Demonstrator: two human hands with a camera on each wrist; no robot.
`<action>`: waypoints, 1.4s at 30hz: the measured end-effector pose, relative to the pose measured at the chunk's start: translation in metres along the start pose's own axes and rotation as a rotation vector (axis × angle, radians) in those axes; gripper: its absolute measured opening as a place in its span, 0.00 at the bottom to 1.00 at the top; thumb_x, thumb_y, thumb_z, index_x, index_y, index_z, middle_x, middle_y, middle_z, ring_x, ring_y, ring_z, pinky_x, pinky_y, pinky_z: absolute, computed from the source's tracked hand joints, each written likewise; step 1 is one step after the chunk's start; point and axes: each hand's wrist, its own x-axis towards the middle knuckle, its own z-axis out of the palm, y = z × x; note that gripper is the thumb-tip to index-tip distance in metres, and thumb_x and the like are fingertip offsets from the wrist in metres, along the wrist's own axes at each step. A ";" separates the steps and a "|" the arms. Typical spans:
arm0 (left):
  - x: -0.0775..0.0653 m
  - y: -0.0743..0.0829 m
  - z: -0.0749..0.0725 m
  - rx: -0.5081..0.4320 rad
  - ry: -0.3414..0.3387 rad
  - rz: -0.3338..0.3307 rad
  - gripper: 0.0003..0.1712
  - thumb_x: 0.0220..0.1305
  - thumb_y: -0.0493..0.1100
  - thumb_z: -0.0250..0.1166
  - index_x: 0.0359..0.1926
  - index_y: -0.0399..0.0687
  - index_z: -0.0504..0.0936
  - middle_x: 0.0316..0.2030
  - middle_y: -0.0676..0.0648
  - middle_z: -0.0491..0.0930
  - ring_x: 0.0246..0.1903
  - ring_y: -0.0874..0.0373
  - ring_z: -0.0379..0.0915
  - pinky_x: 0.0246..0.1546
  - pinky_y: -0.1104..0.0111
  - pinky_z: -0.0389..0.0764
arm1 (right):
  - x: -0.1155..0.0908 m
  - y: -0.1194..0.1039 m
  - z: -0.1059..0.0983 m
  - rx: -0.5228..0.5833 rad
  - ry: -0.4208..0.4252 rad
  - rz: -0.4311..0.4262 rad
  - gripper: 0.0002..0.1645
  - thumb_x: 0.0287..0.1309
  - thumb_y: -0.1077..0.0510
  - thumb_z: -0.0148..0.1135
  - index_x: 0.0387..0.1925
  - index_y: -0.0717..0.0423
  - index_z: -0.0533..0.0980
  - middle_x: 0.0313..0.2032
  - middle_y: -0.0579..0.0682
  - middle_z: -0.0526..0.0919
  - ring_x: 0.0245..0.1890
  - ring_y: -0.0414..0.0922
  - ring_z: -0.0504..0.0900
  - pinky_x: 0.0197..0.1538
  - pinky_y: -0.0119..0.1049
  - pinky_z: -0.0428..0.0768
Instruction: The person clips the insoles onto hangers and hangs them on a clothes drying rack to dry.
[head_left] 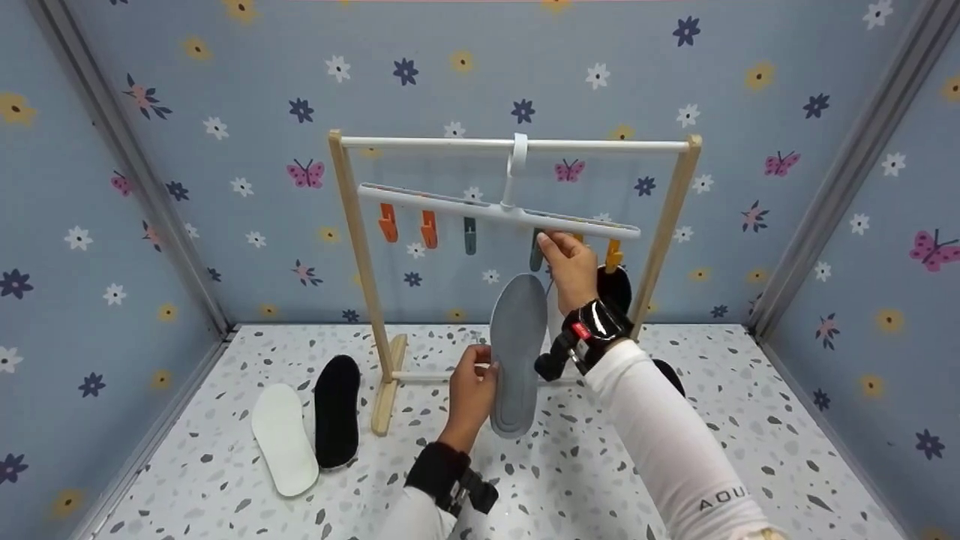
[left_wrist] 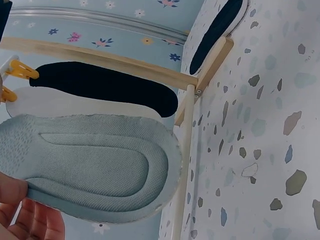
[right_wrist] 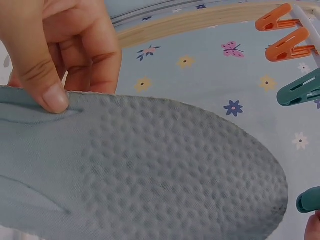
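Head view — left hand (head_left: 472,386) pinches a rounded grey insole (head_left: 517,352), heel grooved — right hand (head_left: 571,270) pinches a green plastic clip (head_left: 535,253).

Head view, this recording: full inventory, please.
Wooden rack: 1, tan, white, centre
Long plastic hanger: 1, white, on rack
Plastic clips: 6, two each orange, green, yellow, along hanger
Flat fabric insole: 1, grey, centre
Hung insoles: 2, black, white, right
Insoles lying left: 2, black, white
Insole lying right: 1, black
Speckled surface: 1, white, below
Floral walls: 3, blue, around
Metal strips: 2, grey, corners
Left hand: 1, gripping grey insole
Right hand: 1, pinching green clip
Wrist cameras: 2, black
Sleeves: 2, white, arms
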 end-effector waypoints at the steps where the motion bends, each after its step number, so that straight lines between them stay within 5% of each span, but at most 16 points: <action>1: 0.000 0.000 0.000 0.002 -0.001 0.003 0.10 0.64 0.33 0.56 0.47 0.41 0.74 0.42 0.44 0.77 0.37 0.55 0.72 0.41 0.63 0.74 | -0.001 0.000 0.000 -0.003 0.005 0.001 0.15 0.58 0.62 0.62 0.43 0.69 0.79 0.28 0.41 0.81 0.29 0.35 0.75 0.32 0.26 0.70; 15: 0.004 -0.001 -0.001 0.021 -0.010 0.078 0.10 0.65 0.33 0.56 0.47 0.43 0.75 0.42 0.44 0.77 0.36 0.55 0.73 0.40 0.62 0.74 | -0.002 -0.001 0.001 0.036 0.028 -0.013 0.15 0.57 0.65 0.62 0.43 0.73 0.78 0.28 0.42 0.81 0.31 0.35 0.77 0.42 0.31 0.75; 42: 0.013 0.008 0.003 -0.001 0.019 0.091 0.10 0.65 0.33 0.56 0.47 0.43 0.75 0.43 0.44 0.77 0.37 0.55 0.72 0.40 0.62 0.74 | -0.003 -0.002 0.002 0.056 0.019 0.006 0.14 0.56 0.65 0.63 0.43 0.73 0.78 0.24 0.39 0.80 0.25 0.34 0.75 0.33 0.26 0.72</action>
